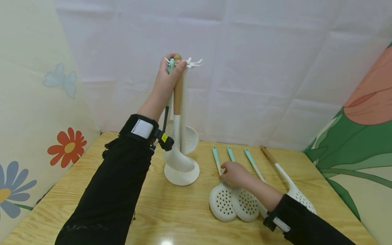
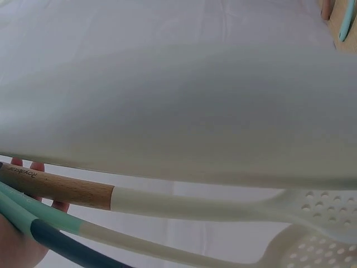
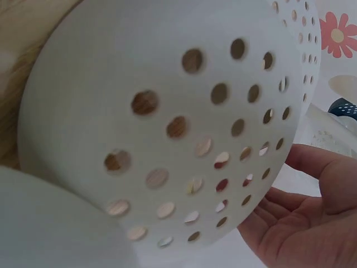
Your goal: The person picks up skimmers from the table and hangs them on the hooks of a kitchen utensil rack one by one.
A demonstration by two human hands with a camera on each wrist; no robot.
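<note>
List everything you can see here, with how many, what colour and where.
Utensil stand: one, white, round base on the table left of centre, hooks at the top.
Hanging utensils: at least three on the stand, one wooden-handled, one mint-handled, one dark-handled; white heads.
Skimmers: two, white perforated heads with mint handles, lying side by side on the table.
Third mint-handled utensil: one, beside the skimmers, head hidden by the arm.
Slotted spoon: one, white with a wooden handle, rightmost on the table.
Table: one, light wood.
Backdrop: white sheet behind, floral panels at both sides.
Left hand: grips the utensil handles at the stand's top.
Right hand: rests on the skimmers' handles.
</note>
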